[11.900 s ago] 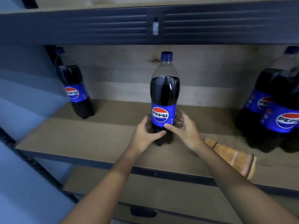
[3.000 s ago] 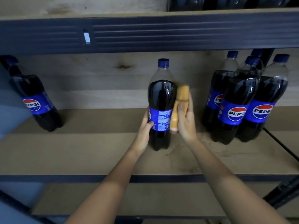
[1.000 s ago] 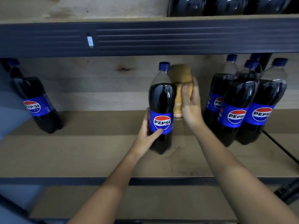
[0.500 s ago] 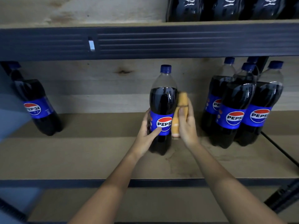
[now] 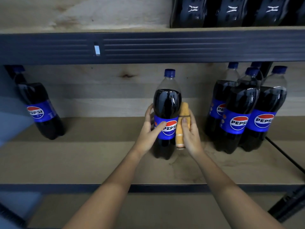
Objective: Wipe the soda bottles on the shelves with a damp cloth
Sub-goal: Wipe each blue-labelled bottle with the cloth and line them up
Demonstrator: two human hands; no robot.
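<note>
Fingers of left hand [image 5: 149,129] grip the bottle [image 5: 166,113] (upright); right hand [image 5: 189,133] clasps the cloth [image 5: 181,126] against it

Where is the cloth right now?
Head view, centre: the cloth is pressed by the right hand against the right side of the middle bottle.

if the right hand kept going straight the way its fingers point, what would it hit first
The right hand holds the cloth against the middle bottle, fingers pointing up and back into the shelf. Going straight on, it would probably meet the wooden back panel first, passing right of that bottle, though depth is unclear.
</note>
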